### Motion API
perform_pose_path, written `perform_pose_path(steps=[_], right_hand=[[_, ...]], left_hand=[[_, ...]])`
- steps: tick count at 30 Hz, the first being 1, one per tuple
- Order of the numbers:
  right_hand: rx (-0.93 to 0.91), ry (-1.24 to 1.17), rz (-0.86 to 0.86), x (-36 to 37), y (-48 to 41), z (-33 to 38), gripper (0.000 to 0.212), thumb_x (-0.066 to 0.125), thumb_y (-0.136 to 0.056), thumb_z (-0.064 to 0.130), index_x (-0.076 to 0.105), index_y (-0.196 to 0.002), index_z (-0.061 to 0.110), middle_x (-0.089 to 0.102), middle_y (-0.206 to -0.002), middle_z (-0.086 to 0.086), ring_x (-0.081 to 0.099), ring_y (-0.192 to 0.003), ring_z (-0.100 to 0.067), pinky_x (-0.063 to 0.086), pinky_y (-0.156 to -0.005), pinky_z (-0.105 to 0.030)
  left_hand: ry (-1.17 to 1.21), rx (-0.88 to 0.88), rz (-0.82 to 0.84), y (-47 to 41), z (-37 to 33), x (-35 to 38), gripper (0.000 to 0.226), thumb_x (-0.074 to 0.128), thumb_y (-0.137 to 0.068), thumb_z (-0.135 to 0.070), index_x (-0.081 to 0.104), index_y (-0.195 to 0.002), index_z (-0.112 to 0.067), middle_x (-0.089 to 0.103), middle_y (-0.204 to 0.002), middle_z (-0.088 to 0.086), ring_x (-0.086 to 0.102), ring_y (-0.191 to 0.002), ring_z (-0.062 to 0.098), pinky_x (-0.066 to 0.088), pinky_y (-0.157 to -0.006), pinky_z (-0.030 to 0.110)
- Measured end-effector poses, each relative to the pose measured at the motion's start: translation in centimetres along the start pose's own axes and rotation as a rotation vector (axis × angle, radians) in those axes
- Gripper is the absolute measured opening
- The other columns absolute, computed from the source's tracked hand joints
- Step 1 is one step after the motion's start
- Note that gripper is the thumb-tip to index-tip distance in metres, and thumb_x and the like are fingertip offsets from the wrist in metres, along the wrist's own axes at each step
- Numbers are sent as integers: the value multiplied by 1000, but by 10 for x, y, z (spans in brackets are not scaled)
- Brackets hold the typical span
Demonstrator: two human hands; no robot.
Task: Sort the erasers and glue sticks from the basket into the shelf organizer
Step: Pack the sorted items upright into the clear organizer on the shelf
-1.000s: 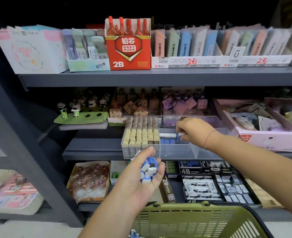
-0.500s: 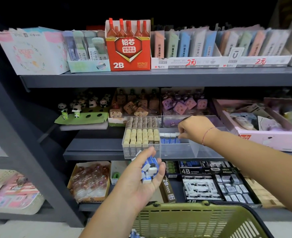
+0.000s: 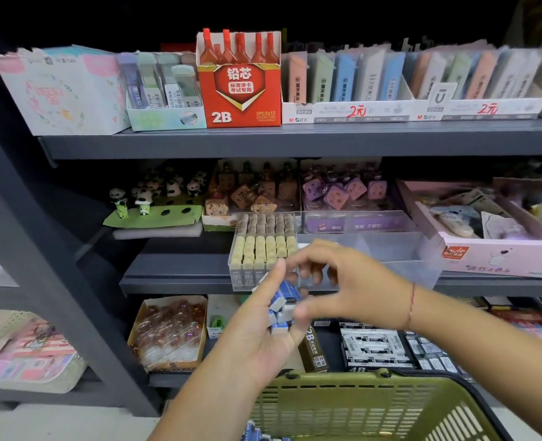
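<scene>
My left hand (image 3: 256,332) is raised palm-up in front of the middle shelf and grips a bunch of blue-and-white erasers (image 3: 284,297). My right hand (image 3: 352,291) hovers right over that bunch with its fingers curled and its thumb at the erasers; whether it pinches one is unclear. Behind both hands stands the clear shelf organizer (image 3: 406,259), its left compartment packed with beige and brown erasers (image 3: 263,249). My right hand hides the middle compartment. The green basket (image 3: 358,405) is at the bottom, with a blue item (image 3: 253,434) visible inside it.
A pink tray of items (image 3: 492,249) sits right of the organizer, panda figures (image 3: 145,198) to its left. A red 2B lead box (image 3: 239,81) stands on the top shelf. Boxes of 2B and 4B erasers (image 3: 371,345) fill the lower shelf.
My right hand has pulled back out of the organizer and moved down-left to the erasers held in my left hand. The left hand has stayed about where it was.
</scene>
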State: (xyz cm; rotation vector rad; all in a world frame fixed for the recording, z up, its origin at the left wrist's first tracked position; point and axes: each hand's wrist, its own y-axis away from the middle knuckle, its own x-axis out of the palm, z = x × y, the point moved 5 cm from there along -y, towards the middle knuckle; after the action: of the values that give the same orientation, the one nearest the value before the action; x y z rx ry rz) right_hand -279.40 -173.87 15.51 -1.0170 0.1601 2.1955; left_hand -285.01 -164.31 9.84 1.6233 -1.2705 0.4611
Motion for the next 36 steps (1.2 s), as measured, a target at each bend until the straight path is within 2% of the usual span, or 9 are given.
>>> perform_pose_path(steps=[3,9,14,16,19,24,27,32,36], right_hand=[[5,116,-23,10,4,-2,55,86,-63,35,59,-111,27,46,-103,14,47,-96,5,37,-82,-6],[54,105,-63,10,4,-2,43,86,-65,28,60,-99,29,50,-95,14,51,-80,-1,42,-70,-8],[47,-166,-73,-11,4,-5,15,80,-74,14,72,-82,25,65,-66,12,52,-61,3,44,-63,-13],[47,-204,-191,-35,3,-12,10,79,-70,23,71,-74,26,68,-68,7,55,-62,0,46,-65,-13],[134,89,-329,-78,-8,-37,11,81,-72,19,70,-72,22,68,-69,9,56,-60,1,44,-62,-8],[326,650,-105,-86,-40,-91,13,78,-77,25,64,-76,24,64,-75,8,61,-75,-12,45,-70,-21],[314,767,-42,-74,-53,-105,13,74,-79,28,64,-85,23,57,-78,10,54,-78,-14,46,-75,-27],[300,759,-35,-63,-56,-116,15,72,-80,27,58,-76,25,52,-70,14,54,-79,-15,38,-70,-25],[320,860,-64,-63,-55,-119,18,71,-80,38,57,-78,26,59,-85,7,55,-91,-18,39,-86,-30]], left_hand=[[-11,0,17,-3,1,-1,57,73,-68,-28,64,-118,-2,65,-118,17,60,-104,26,59,-63,28],[32,-44,57,-4,4,-3,60,69,-74,-18,57,-129,1,58,-130,22,54,-125,29,45,-103,40],[20,-42,46,-1,3,-1,50,71,-70,-16,63,-115,4,68,-109,20,66,-90,26,58,-76,39],[10,-42,-13,0,2,-2,40,73,-67,-15,68,-101,4,64,-102,21,63,-93,30,59,-70,40],[-11,-47,-63,2,1,-3,29,74,-68,-17,70,-89,3,61,-102,23,61,-100,33,59,-66,40],[-18,-45,-64,2,2,-2,31,74,-68,-17,70,-90,4,61,-108,26,62,-99,35,59,-68,42],[-21,-37,-52,3,0,0,33,74,-65,-16,70,-91,4,62,-103,24,62,-98,35,59,-68,42],[-19,-42,-46,2,-1,-2,33,75,-64,-16,71,-91,3,62,-102,23,62,-96,35,59,-68,41],[-18,-41,-49,1,-1,-3,33,75,-65,-16,70,-92,3,61,-103,24,62,-97,34,60,-68,40]])
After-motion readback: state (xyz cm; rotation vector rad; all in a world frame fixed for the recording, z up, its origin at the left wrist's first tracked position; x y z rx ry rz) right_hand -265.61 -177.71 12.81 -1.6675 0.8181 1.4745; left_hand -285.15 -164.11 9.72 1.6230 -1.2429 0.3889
